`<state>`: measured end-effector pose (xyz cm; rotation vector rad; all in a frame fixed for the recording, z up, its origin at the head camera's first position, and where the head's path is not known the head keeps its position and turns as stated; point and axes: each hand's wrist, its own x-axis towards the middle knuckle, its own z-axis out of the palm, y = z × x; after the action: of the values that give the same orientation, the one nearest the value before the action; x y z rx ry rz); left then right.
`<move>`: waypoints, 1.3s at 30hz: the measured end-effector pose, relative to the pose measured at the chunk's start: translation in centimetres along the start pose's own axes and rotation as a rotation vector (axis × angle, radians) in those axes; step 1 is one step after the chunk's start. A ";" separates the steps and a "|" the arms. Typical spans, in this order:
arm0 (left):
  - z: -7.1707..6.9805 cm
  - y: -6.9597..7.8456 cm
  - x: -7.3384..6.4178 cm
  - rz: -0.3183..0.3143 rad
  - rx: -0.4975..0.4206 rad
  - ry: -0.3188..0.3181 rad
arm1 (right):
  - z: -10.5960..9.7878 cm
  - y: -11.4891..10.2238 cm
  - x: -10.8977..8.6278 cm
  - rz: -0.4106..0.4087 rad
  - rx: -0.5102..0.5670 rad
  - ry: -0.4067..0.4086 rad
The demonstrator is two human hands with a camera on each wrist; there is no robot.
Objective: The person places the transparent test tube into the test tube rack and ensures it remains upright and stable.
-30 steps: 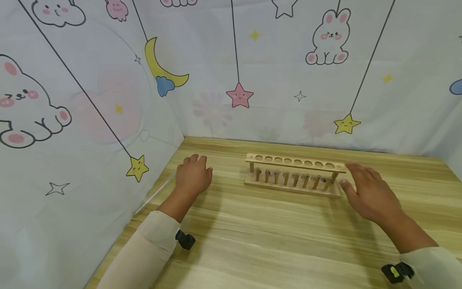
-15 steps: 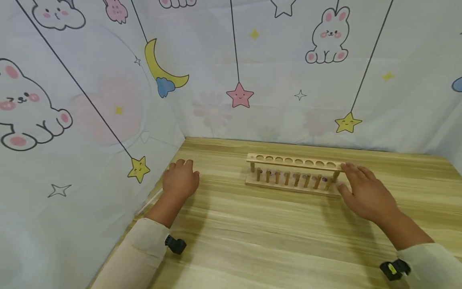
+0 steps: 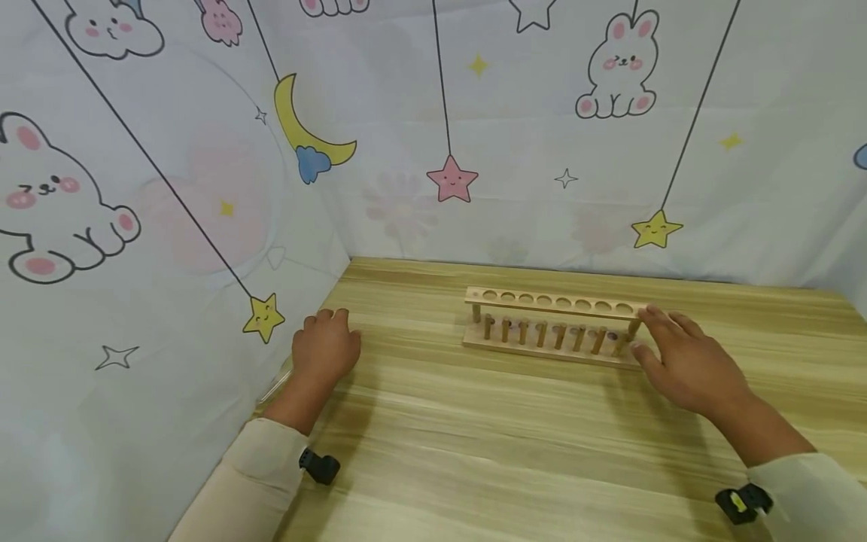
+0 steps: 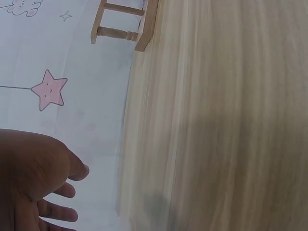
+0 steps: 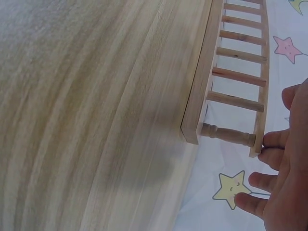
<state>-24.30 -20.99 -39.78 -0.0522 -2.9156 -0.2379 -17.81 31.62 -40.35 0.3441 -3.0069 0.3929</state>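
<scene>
A wooden test tube rack (image 3: pixel 555 305) with a row of round holes and upright pegs stands toward the back of the table. My right hand (image 3: pixel 694 369) is at its right end, fingertips right at the end of the top bar; the right wrist view shows these fingers (image 5: pixel 262 182) loosely extended, not curled round the rack. On the left, my left hand (image 3: pixel 327 346) hovers above the table's left edge with relaxed fingers and nothing in its grasp. A thin clear rod (image 3: pixel 274 385) lies along that edge, partly hidden by this hand and wrist.
The wood-grain table (image 3: pixel 474 436) meets a white cloth (image 3: pixel 400 203) printed with rabbits and stars at the back and left side. Each sleeve cuff carries a small black wrist camera (image 3: pixel 320 467).
My left hand has moved left and slightly toward me, over the clear rod. My right hand has come in slightly to the end of the rack's top bar. The rack looks unmoved.
</scene>
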 end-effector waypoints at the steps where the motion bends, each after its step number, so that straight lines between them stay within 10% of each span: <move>1: 0.0 -0.1 0.0 -0.001 -0.005 -0.003 | 0.0 0.0 0.0 0.000 0.000 -0.001; 27: 0.0 -3.1 -0.6 -0.112 0.049 -0.030 | -0.4 -0.3 0.1 0.018 0.005 -0.038; 39: -0.1 -3.9 -0.9 -0.171 0.104 -0.181 | -0.1 -0.1 0.1 0.011 -0.008 -0.041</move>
<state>-23.62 -24.83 -40.52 0.2037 -3.1106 -0.1133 -17.82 31.49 -40.23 0.3398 -3.0511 0.3791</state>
